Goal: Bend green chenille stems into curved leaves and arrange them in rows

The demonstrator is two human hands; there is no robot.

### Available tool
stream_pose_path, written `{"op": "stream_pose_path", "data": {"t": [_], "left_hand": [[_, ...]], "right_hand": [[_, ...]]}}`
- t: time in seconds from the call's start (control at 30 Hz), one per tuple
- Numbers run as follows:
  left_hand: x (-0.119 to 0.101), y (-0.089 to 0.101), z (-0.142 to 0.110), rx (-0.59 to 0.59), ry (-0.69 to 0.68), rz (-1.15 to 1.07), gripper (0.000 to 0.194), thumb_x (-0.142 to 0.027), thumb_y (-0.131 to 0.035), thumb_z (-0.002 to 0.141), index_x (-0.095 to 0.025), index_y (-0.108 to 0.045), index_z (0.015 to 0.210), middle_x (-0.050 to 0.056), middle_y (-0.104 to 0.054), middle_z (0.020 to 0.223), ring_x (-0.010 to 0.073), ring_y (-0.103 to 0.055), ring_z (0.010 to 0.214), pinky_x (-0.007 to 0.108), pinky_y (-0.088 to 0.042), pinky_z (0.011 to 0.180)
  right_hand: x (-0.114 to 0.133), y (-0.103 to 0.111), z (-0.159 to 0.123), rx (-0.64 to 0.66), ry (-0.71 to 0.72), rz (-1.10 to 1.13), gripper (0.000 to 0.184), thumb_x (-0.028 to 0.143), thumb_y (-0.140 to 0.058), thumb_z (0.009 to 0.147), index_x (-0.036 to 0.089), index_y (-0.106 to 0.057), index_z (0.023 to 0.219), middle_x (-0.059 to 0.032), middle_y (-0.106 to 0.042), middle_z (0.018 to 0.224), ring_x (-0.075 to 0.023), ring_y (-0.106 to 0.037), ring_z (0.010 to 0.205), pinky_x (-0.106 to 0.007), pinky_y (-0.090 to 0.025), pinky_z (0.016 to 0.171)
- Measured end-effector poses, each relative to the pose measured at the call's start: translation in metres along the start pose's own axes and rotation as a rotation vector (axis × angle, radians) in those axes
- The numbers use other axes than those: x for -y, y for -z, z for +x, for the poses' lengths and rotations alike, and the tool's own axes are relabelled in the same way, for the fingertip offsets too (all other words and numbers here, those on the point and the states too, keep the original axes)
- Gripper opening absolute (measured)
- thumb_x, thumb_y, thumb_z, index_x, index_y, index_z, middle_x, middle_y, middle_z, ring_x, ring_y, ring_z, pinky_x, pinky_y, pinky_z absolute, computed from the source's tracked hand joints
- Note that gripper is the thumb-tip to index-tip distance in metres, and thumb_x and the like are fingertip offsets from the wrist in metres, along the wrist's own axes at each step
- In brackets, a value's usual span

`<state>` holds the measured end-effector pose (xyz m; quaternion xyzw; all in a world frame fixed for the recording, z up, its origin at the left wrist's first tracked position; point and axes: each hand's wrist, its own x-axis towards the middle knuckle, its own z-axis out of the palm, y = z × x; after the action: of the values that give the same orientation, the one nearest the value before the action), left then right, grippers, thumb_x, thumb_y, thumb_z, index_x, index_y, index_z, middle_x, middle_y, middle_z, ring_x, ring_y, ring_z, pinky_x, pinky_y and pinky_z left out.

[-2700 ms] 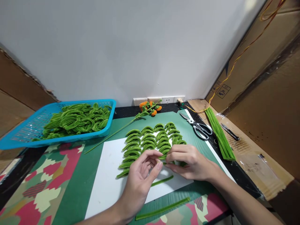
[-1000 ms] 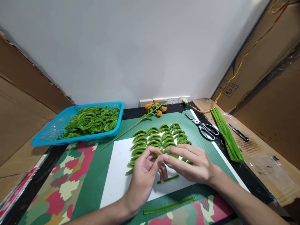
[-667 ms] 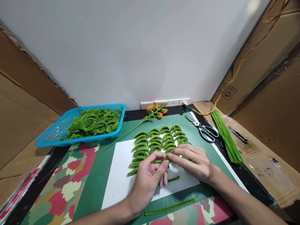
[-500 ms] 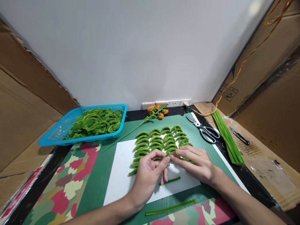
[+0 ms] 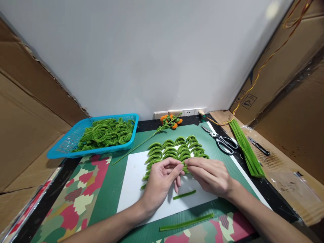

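Note:
My left hand [image 5: 163, 180] and my right hand [image 5: 212, 176] meet over the white sheet [image 5: 131, 182], both closed in a pinch. Between their fingertips is a short green pipe cleaner [image 5: 184, 164], mostly covered by the fingers. Just beyond lie several rows of curved green pipe cleaner leaves [image 5: 168, 153], some behind my hands. Closer to me, a short straight pipe cleaner piece [image 5: 184, 195] rests on the sheet. A longer strip of green pipe cleaner [image 5: 186, 222] lies on the mat nearer the front edge.
A blue basket [image 5: 136, 130] heaped with green pipe cleaner loops stands at the left. An orange pipe cleaner flower stem [image 5: 170, 120] lies at the back. On the right are scissors [image 5: 222, 141], a bundle of green pipe cleaners [image 5: 246, 148] and a black-handled cutter [image 5: 259, 146]. Cardboard walls flank both sides.
The view has shifted slightly. My right fingers are drawn closer together and pinch near the left fingertips. The short straight piece on the sheet now shows more fully below my left fingers.

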<state>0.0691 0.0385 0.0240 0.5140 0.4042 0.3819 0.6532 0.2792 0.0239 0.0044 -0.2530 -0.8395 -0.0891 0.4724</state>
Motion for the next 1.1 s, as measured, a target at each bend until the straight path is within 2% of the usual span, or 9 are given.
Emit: {"op": "stream_pose_path", "data": {"t": [0.1, 0.27, 0.5, 0.63, 0.73, 0.83, 0.9, 1.0, 1.1], "left_hand": [[-0.005, 0.000, 0.000, 0.022, -0.007, 0.018, 0.039, -0.048, -0.089, 0.084, -0.014, -0.071, 0.091, 0.002, -0.071, 0.068, 0.0112, -0.061, 0.047, 0.020, -0.051, 0.044], [-0.010, 0.008, 0.000, 0.149, -0.034, 0.127, 0.031, -0.044, -0.084, 0.090, -0.015, -0.073, 0.093, 0.001, -0.068, 0.072, 0.0138, -0.066, 0.057, 0.023, -0.057, 0.051], [-0.010, 0.017, 0.002, 0.167, -0.176, 0.359, 0.025, -0.043, -0.073, 0.100, -0.019, -0.075, 0.100, 0.001, -0.070, 0.074, 0.0147, -0.067, 0.059, 0.025, -0.057, 0.058], [-0.012, 0.018, 0.001, 0.155, -0.326, 0.501, 0.017, -0.036, -0.071, 0.103, -0.020, -0.077, 0.105, 0.004, -0.074, 0.085, 0.0148, -0.069, 0.062, 0.027, -0.056, 0.063], [-0.015, 0.020, 0.001, 0.154, -0.455, 0.612, 0.012, -0.029, -0.070, 0.103, -0.021, -0.078, 0.107, 0.006, -0.077, 0.092, 0.0170, -0.072, 0.073, 0.029, -0.056, 0.072], [-0.016, 0.020, 0.001, 0.180, -0.552, 0.670, 0.011, -0.023, -0.069, 0.103, -0.021, -0.079, 0.107, 0.006, -0.079, 0.093, 0.0185, -0.074, 0.081, 0.029, -0.056, 0.077], [-0.016, 0.019, 0.001, 0.183, -0.533, 0.655, 0.012, -0.024, -0.068, 0.103, -0.021, -0.080, 0.105, 0.006, -0.078, 0.091, 0.0175, -0.073, 0.077, 0.028, -0.056, 0.074], [-0.017, 0.015, 0.000, 0.157, -0.336, 0.501, 0.014, -0.031, -0.070, 0.102, -0.019, -0.078, 0.104, 0.005, -0.076, 0.086, 0.0152, -0.070, 0.065, 0.026, -0.056, 0.063], [-0.021, 0.011, 0.003, 0.151, -0.093, 0.276, 0.025, -0.042, -0.076, 0.097, -0.017, -0.073, 0.101, 0.001, -0.070, 0.068, 0.0138, -0.064, 0.053, 0.023, -0.054, 0.051]], "right_hand": [[0.000, 0.001, 0.000, -0.020, -0.020, 0.022, 0.027, -0.001, -0.063, 0.095, 0.010, -0.071, 0.118, -0.0169, -0.084, 0.107, -0.0239, -0.083, 0.100, -0.031, -0.070, 0.085], [-0.001, 0.000, 0.002, -0.051, -0.134, 0.190, 0.025, 0.003, -0.061, 0.099, 0.017, -0.071, 0.116, -0.0110, -0.083, 0.099, -0.0216, -0.082, 0.097, -0.032, -0.069, 0.084], [0.007, -0.001, 0.007, -0.129, -0.273, 0.281, 0.024, 0.004, -0.067, 0.098, 0.019, -0.076, 0.115, -0.0076, -0.084, 0.092, -0.0193, -0.081, 0.079, -0.028, -0.067, 0.072], [0.012, 0.002, 0.011, -0.111, -0.480, 0.393, 0.014, 0.011, -0.071, 0.097, 0.020, -0.080, 0.103, -0.0051, -0.084, 0.087, -0.0164, -0.079, 0.069, -0.024, -0.065, 0.065], [0.014, 0.002, 0.013, -0.090, -0.678, 0.546, 0.006, 0.017, -0.075, 0.096, 0.019, -0.081, 0.096, -0.0034, -0.082, 0.078, -0.0150, -0.077, 0.063, -0.022, -0.063, 0.060], [0.016, 0.000, 0.014, -0.087, -0.830, 0.743, 0.008, 0.025, -0.079, 0.095, 0.017, -0.080, 0.096, -0.0034, -0.081, 0.074, -0.0146, -0.075, 0.056, -0.022, -0.063, 0.054], [0.016, -0.002, 0.015, -0.094, -0.901, 0.849, 0.015, 0.029, -0.082, 0.093, 0.016, -0.078, 0.097, -0.0037, -0.081, 0.073, -0.0152, -0.075, 0.055, -0.021, -0.062, 0.052], [0.016, -0.003, 0.016, -0.090, -0.951, 0.890, 0.017, 0.031, -0.083, 0.093, 0.016, -0.074, 0.093, -0.0030, -0.080, 0.070, -0.0154, -0.075, 0.054, -0.021, -0.061, 0.051], [0.015, -0.002, 0.016, -0.074, -0.817, 0.704, 0.007, 0.024, -0.077, 0.097, 0.017, -0.075, 0.098, -0.0030, -0.081, 0.077, -0.0145, -0.077, 0.061, -0.020, -0.062, 0.057]]}}
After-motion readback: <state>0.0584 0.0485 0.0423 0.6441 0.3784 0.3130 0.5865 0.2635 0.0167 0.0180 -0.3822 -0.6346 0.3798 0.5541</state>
